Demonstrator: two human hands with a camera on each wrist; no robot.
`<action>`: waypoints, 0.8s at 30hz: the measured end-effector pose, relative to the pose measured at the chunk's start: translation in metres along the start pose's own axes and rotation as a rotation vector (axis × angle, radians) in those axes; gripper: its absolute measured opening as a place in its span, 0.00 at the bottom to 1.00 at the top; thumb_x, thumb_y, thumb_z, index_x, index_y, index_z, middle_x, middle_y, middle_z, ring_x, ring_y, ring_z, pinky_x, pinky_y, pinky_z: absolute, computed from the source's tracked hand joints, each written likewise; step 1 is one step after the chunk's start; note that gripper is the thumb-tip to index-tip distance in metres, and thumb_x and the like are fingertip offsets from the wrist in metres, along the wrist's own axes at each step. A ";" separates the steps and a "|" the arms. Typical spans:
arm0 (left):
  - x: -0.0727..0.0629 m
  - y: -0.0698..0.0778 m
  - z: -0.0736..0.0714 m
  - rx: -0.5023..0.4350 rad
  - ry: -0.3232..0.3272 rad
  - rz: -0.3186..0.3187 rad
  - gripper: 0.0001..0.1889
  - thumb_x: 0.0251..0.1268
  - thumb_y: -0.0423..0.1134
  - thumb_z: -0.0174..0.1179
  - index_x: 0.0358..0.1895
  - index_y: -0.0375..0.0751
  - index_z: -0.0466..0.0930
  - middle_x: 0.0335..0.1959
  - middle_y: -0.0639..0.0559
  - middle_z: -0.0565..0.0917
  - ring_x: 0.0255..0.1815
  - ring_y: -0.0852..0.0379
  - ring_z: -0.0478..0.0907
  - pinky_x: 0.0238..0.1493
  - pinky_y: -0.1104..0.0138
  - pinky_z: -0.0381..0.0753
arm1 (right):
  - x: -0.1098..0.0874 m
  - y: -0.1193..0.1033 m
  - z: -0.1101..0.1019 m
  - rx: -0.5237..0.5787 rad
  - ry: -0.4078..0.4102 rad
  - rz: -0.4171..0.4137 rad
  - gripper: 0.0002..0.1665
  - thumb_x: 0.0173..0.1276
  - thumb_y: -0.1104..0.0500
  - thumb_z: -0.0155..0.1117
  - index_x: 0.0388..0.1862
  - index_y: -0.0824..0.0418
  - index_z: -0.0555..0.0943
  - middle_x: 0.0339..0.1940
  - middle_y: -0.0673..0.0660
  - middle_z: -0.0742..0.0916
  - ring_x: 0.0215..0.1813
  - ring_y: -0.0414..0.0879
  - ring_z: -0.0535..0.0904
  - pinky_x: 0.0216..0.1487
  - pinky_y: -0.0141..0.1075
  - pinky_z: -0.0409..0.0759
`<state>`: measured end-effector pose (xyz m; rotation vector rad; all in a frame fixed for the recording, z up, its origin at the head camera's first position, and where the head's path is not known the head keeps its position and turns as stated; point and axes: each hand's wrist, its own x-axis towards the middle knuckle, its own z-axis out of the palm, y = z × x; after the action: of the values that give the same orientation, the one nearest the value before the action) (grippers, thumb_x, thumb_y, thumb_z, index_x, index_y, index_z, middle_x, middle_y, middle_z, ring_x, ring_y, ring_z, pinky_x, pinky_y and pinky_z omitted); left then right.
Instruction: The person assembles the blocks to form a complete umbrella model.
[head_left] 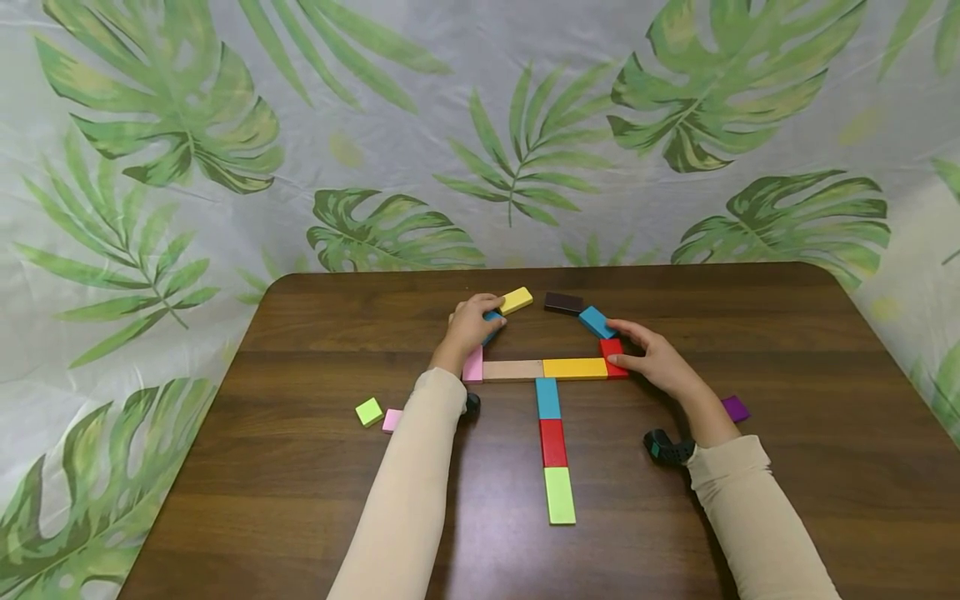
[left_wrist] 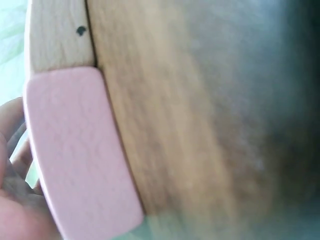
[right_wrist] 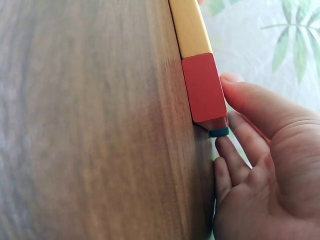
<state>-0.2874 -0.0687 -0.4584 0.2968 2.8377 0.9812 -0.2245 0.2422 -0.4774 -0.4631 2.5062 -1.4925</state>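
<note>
In the head view my left hand (head_left: 467, 332) grips a blue block (head_left: 492, 337) between thumb and fingers, partly covering it. Its fingertips reach the near end of a yellow block (head_left: 517, 299). A pink block (head_left: 473, 365) lies just below this hand. On the other side, my right hand (head_left: 658, 360) has its thumb against a red block (head_left: 617, 367) and a fingertip at a second blue block (head_left: 596, 321). The right wrist view shows this thumb touching the red block (right_wrist: 205, 87), the other fingers extended. A black block (head_left: 563, 302) lies between the two hands.
A plain wooden block (head_left: 512, 370) and an orange-yellow block (head_left: 574, 368) form a row. Below it run a light-blue block (head_left: 548, 398), a red block (head_left: 553, 442) and a green block (head_left: 559, 495). Loose green (head_left: 369, 412), pink (head_left: 392, 420) and purple (head_left: 736, 408) pieces lie outside.
</note>
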 end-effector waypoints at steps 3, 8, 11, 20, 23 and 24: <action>0.000 0.001 0.001 0.024 -0.002 0.001 0.24 0.60 0.46 0.57 0.61 0.55 0.69 0.62 0.57 0.67 0.59 0.48 0.61 0.54 0.56 0.58 | -0.001 -0.005 0.000 0.010 -0.001 0.006 0.34 0.62 0.60 0.60 0.66 0.64 0.61 0.66 0.66 0.63 0.67 0.62 0.50 0.62 0.58 0.47; 0.001 0.002 0.003 0.078 -0.026 0.004 0.23 0.62 0.48 0.55 0.62 0.59 0.67 0.62 0.56 0.66 0.60 0.48 0.60 0.54 0.55 0.57 | -0.006 -0.025 -0.001 0.031 -0.008 0.010 0.33 0.62 0.64 0.59 0.65 0.70 0.60 0.65 0.69 0.62 0.67 0.65 0.49 0.62 0.59 0.46; 0.001 0.003 0.003 0.102 -0.032 0.011 0.23 0.62 0.49 0.54 0.62 0.60 0.68 0.62 0.55 0.66 0.60 0.48 0.60 0.54 0.55 0.57 | -0.009 -0.035 0.000 0.025 -0.014 0.016 0.32 0.63 0.65 0.58 0.65 0.71 0.60 0.65 0.70 0.62 0.67 0.65 0.49 0.62 0.59 0.46; -0.003 0.006 -0.001 0.089 -0.070 0.028 0.22 0.63 0.46 0.55 0.61 0.58 0.69 0.62 0.57 0.66 0.60 0.49 0.60 0.54 0.54 0.57 | 0.000 0.001 -0.001 -0.012 0.002 -0.014 0.35 0.62 0.56 0.61 0.66 0.62 0.61 0.66 0.64 0.64 0.67 0.61 0.51 0.62 0.57 0.47; -0.003 0.006 -0.001 0.086 -0.076 0.035 0.22 0.62 0.46 0.55 0.61 0.58 0.69 0.62 0.57 0.67 0.59 0.49 0.61 0.54 0.54 0.57 | 0.000 0.002 0.000 -0.009 0.000 -0.010 0.36 0.62 0.55 0.61 0.66 0.62 0.61 0.66 0.64 0.63 0.67 0.61 0.51 0.62 0.57 0.47; -0.003 0.005 -0.001 0.083 -0.076 0.036 0.22 0.62 0.46 0.55 0.61 0.58 0.69 0.62 0.57 0.67 0.59 0.49 0.61 0.54 0.54 0.57 | 0.000 0.002 0.000 -0.008 0.000 -0.008 0.36 0.62 0.55 0.61 0.66 0.62 0.61 0.66 0.64 0.63 0.68 0.61 0.51 0.62 0.57 0.47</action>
<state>-0.2839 -0.0656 -0.4544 0.3865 2.8177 0.8403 -0.2248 0.2432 -0.4787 -0.4753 2.5138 -1.4856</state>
